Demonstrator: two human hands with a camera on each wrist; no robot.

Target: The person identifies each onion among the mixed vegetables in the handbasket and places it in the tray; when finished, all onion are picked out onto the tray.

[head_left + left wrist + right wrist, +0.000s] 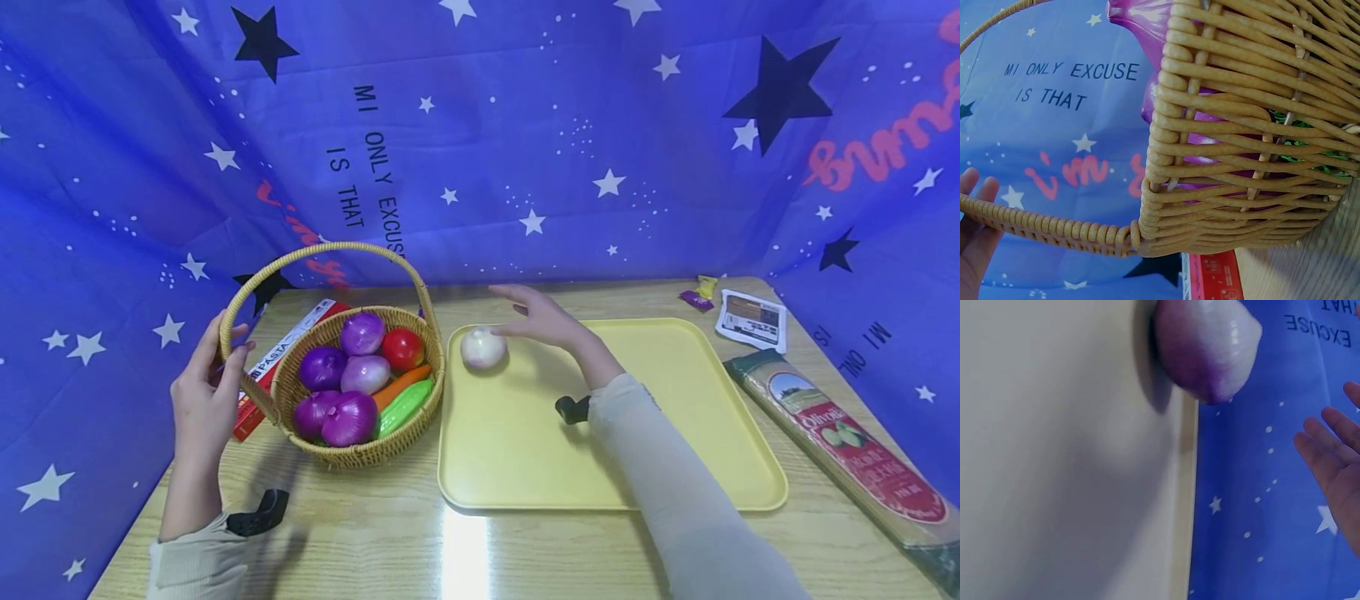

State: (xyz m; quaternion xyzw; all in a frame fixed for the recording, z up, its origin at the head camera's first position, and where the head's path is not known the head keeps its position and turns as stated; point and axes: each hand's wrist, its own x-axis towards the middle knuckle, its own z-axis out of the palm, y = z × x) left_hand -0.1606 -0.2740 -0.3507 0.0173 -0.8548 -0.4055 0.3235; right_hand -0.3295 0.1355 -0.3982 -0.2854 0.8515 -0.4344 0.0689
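My left hand [207, 398] holds one side of the arched handle of a wicker basket [390, 450], thumb in front and fingers behind. In the left wrist view, fingertips show behind the handle [1066, 232]. Several purple onions [351, 418], a red tomato [402, 349], a carrot [402, 387] and a green ridged vegetable [406, 408] lie in the basket. A whitish-purple onion [482, 348] sits on the far left corner of the yellow tray [540, 458]. Close by it, my right hand [546, 320] hangs with fingers spread, holding nothing; the right wrist view shows a gap between fingers and onion [1207, 347].
A red pasta box [255, 400] lies behind the basket's left side. Right of the tray are a long pack with an Olivoila label [855, 446], a white-framed card [752, 321] and small purple and yellow wrapped pieces [701, 293]. Blue star-printed cloth [495, 150] surrounds the table.
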